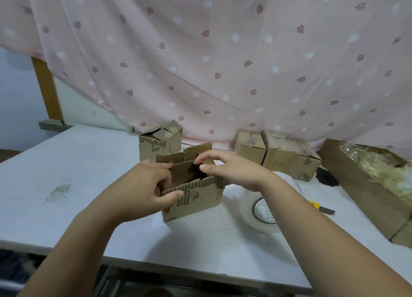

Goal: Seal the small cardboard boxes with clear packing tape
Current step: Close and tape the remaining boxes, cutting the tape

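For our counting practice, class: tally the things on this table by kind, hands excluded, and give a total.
Small cardboard boxes: 4
Long cardboard box of packing: 1
Clear tape roll: 1
Yellow utility knife: 1
Total: 7
Dark shape beside the boxes unclear, not counted.

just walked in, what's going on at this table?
A person is working on a small open box mid-table. The left hand grips its left side, thumb on the front wall. The right hand pinches a top flap. The flaps are up, so the top is not closed yet. The tape roll lies untouched on the table under the right forearm, with a yellow-handled cutter beyond it. More small boxes sit at the back.
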### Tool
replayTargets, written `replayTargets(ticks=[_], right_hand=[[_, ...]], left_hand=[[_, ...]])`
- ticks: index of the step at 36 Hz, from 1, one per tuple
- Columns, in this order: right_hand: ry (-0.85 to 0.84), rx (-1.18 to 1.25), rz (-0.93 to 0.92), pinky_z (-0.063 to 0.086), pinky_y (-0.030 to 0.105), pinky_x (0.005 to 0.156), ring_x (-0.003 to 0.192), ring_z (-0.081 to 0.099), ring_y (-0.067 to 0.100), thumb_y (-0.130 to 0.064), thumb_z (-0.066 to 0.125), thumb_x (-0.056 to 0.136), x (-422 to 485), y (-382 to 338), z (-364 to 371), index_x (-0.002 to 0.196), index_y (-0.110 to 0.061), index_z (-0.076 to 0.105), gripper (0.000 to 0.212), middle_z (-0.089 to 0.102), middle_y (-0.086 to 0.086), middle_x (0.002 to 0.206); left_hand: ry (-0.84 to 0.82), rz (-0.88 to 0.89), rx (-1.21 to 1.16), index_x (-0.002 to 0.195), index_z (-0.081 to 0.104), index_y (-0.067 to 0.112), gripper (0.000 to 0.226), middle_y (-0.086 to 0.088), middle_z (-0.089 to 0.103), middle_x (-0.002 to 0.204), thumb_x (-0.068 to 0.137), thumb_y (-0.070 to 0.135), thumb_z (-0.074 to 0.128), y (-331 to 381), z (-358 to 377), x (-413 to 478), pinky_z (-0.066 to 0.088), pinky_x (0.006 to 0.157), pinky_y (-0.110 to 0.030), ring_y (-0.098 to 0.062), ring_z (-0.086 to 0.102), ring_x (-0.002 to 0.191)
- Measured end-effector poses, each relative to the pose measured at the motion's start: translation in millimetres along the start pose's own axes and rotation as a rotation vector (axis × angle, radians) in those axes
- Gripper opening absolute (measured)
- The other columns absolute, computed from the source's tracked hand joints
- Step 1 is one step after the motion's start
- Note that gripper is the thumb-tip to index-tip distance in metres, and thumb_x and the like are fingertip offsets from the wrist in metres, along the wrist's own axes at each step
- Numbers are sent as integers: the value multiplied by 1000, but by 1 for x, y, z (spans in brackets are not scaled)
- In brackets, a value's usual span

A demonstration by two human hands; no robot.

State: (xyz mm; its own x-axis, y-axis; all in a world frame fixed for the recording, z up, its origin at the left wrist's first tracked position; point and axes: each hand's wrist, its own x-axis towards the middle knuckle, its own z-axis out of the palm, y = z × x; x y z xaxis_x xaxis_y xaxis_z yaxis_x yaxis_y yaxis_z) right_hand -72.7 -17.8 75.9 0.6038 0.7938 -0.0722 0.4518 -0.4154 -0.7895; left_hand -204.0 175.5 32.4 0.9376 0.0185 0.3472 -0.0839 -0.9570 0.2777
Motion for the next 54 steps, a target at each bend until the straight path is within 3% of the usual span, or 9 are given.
replayTargets(ticks=[9, 14, 20, 29, 34, 37, 41, 47, 54], right_hand=[[48, 130, 89, 58, 37, 70, 71, 56, 20, -3, 52, 91, 0, 6, 8, 100, -21, 50, 20, 54, 6, 86], [105, 272, 75, 60, 30, 66, 74, 62, 16, -9, 62, 90, -2, 10, 22, 122, -34, 46, 43, 57, 5, 98], [312, 167, -5, 50, 28, 72, 84, 60, 14, -31, 76, 82, -3, 18, 32, 100, -33, 53, 29, 56, -4, 100], [196, 66, -29, 44, 33, 102, 110, 59, 8, -48, 50, 97, -8, 22, 46, 95, -8, 73, 46, 67, -26, 104], [245, 70, -171, 35, 5, 88, 105, 52, -15, -72, 33, 81, -14, 26, 55, 94, -29, 72, 59, 61, -36, 102], [298, 33, -217, 30, -4, 84, 103, 41, -30, -75, 42, 79, -15, 33, 62, 94, -52, 62, 34, 49, -45, 102], [388, 79, -225, 33, 2, 89, 109, 44, -24, -49, 54, 94, -10, 48, 73, 94, -51, 59, 6, 51, -47, 104], [508, 159, -171, 43, 16, 93, 117, 54, 0, -24, 54, 99, -8, 55, 86, 106, -31, 65, 15, 57, -28, 117], [574, 308, -206, 46, 12, 82, 100, 55, -4, -13, 55, 97, -6, 55, 93, 110, -46, 46, 37, 58, -25, 113]], left_hand=[[-21, -76, -45, 118, 66, 34, 75, 13, 40, 149, 68, 81, 36, 7, -8, -4, 32, 91, -14, -2, 36, 130], [5, -66, -62, 108, 70, 36, 37, 15, 44, 142, 84, 59, 53, 5, -6, -10, 31, 97, -23, -3, 31, 121], [1, -30, -105, 97, 71, 37, 23, 20, 47, 136, 87, 53, 56, 5, -3, -13, 30, 95, -24, 4, 27, 108], [-95, -76, -285, 91, 64, 50, 12, 20, 23, 153, 81, 47, 69, 11, -11, -4, 27, 111, -28, -1, 23, 139], [46, -85, -338, 92, 64, 45, 20, 21, 37, 145, 81, 31, 73, 7, -1, -11, 33, 107, -27, 0, 33, 134], [244, -125, -415, 86, 68, 38, 15, 24, 54, 125, 82, 24, 71, 1, 7, -14, 41, 91, -20, 9, 48, 113], [463, -218, -549, 80, 68, 33, 22, 22, 63, 106, 83, 11, 72, -2, 23, -17, 40, 80, -3, 12, 55, 103], [583, -331, -714, 87, 65, 35, 29, 19, 67, 97, 84, 7, 71, -5, 41, -21, 46, 80, -8, 5, 62, 95], [626, -377, -699, 112, 54, 34, 42, 10, 47, 118, 86, 3, 66, 2, 44, -20, 39, 88, -5, 7, 49, 106]])
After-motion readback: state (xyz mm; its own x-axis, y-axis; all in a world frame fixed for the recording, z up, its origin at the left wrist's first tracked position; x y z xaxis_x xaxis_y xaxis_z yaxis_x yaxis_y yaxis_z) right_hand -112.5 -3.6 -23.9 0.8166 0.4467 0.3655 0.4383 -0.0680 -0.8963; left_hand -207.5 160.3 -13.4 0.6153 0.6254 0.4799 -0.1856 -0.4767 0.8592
